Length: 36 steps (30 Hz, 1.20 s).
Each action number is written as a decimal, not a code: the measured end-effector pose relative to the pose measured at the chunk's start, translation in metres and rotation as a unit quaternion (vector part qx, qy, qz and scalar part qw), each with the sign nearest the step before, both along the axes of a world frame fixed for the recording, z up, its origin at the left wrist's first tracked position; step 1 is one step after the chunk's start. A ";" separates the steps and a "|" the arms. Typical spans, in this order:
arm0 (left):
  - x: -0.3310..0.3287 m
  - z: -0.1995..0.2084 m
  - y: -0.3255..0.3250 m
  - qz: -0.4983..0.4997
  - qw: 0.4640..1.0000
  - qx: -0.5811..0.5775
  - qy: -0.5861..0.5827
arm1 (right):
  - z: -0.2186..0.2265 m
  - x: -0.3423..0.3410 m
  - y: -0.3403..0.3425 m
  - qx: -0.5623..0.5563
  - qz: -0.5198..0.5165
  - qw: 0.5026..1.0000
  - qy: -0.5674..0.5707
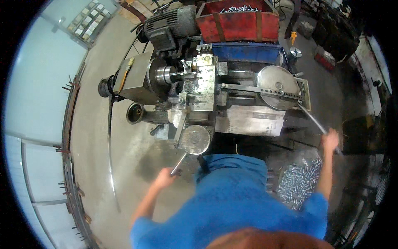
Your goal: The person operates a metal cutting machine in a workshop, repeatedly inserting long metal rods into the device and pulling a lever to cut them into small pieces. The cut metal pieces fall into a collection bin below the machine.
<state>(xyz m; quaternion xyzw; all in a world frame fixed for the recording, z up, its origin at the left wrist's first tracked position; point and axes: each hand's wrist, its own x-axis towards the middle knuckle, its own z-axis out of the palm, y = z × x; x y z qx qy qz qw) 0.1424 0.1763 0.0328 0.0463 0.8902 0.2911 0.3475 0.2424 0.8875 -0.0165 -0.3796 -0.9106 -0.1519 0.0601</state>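
No readable text; only faint marks, too blurred, on the pale sheet (253, 120)

lathe (205, 89) on grey floor (93, 137)

Silvery levers (313, 118), red bin (238, 27), blue bin (245, 53)

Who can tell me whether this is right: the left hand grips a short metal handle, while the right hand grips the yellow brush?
The right hand is misread: the head view shows it gripping a long metal rod. The yellow brush lies on the grey housing. The left hand does grip a short metal handle.
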 end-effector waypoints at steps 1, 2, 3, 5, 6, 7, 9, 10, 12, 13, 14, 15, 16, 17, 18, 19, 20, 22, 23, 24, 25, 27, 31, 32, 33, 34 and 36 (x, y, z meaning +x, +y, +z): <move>-0.003 0.003 0.000 0.007 1.000 0.003 -0.030 | 0.007 -0.020 0.012 0.042 0.007 0.999 -0.015; -0.004 -0.007 -0.010 0.011 0.994 0.075 -0.082 | 0.010 -0.044 0.016 0.033 -0.021 0.999 0.021; -0.013 -0.009 -0.014 0.016 0.980 0.152 -0.128 | 0.011 -0.062 0.020 0.028 -0.055 0.996 0.058; -0.030 -0.004 -0.022 0.032 0.929 0.296 -0.220 | -0.005 -0.094 0.024 0.054 -0.063 0.994 0.075; -0.041 -0.021 -0.036 0.020 0.940 0.281 -0.194 | -0.008 -0.101 0.017 0.028 -0.058 0.994 0.092; -0.055 -0.015 -0.034 0.110 0.953 0.238 -0.152 | -0.007 -0.103 0.000 0.033 -0.028 0.993 0.112; -0.088 -0.061 -0.065 0.164 0.977 0.132 0.020 | -0.007 -0.099 -0.031 0.037 0.035 0.987 0.152; -0.108 -0.080 -0.083 0.104 0.985 0.007 0.140 | -0.006 -0.095 -0.044 0.013 0.054 0.985 0.165; -0.146 -0.099 -0.108 0.050 0.941 -0.252 0.221 | 0.002 -0.088 -0.057 0.003 0.072 0.984 0.162; -0.156 -0.109 -0.119 0.024 0.933 -0.257 0.252 | 0.006 -0.086 -0.061 -0.001 0.082 0.983 0.163; -0.168 -0.114 -0.124 -0.004 0.923 -0.261 0.283 | 0.010 -0.085 -0.061 -0.014 0.072 0.986 0.153; -0.177 -0.119 -0.128 -0.031 0.911 -0.264 0.314 | 0.008 -0.085 -0.061 -0.018 0.063 0.987 0.150; -0.184 -0.108 -0.111 -0.057 0.915 -0.296 0.267 | 0.007 -0.086 -0.059 -0.018 0.054 0.988 0.146; -0.190 -0.115 -0.104 -0.055 0.915 -0.309 0.252 | 0.006 -0.086 -0.058 -0.018 0.045 0.989 0.143; -0.196 -0.127 -0.100 -0.051 0.915 -0.322 0.237 | 0.007 -0.086 -0.057 -0.016 0.041 0.989 0.142; -0.202 -0.136 -0.096 -0.047 0.913 -0.338 0.222 | 0.009 -0.087 -0.058 -0.017 0.038 0.989 0.142; -0.206 -0.149 -0.095 -0.011 0.904 -0.368 0.217 | 0.011 -0.089 -0.059 -0.017 0.036 0.989 0.142; -0.196 -0.208 -0.091 0.103 0.896 -0.377 0.210 | 0.011 -0.096 -0.063 -0.024 0.022 0.990 0.137; -0.194 -0.225 -0.090 0.159 0.888 -0.379 0.205 | 0.009 -0.099 -0.064 -0.027 0.013 0.991 0.134; -0.191 -0.226 -0.093 0.087 0.892 -0.387 0.217 | 0.006 -0.100 -0.065 -0.021 0.014 0.991 0.135; -0.188 -0.219 -0.096 0.013 0.891 -0.393 0.228 | 0.002 -0.099 -0.064 -0.015 0.014 0.991 0.135; -0.188 -0.180 -0.082 0.047 0.915 -0.360 0.178 | 0.005 -0.099 -0.054 -0.001 0.018 0.991 0.132; -0.190 -0.155 -0.094 0.014 0.915 -0.355 0.191 | 0.008 -0.097 -0.045 -0.053 0.039 0.990 0.126; -0.189 -0.170 -0.097 0.034 0.914 -0.351 0.203 | 0.015 -0.098 -0.047 -0.082 0.047 0.989 0.118; -0.186 -0.185 -0.099 0.069 0.923 -0.318 0.206 | 0.019 -0.102 -0.049 -0.111 0.058 0.986 0.108; -0.186 -0.196 -0.101 0.104 0.929 -0.286 0.209 | 0.022 -0.110 -0.050 -0.108 0.140 0.974 0.140; -0.175 -0.201 -0.111 0.095 0.929 -0.255 0.250 | 0.041 -0.153 -0.088 -0.143 0.211 0.937 0.240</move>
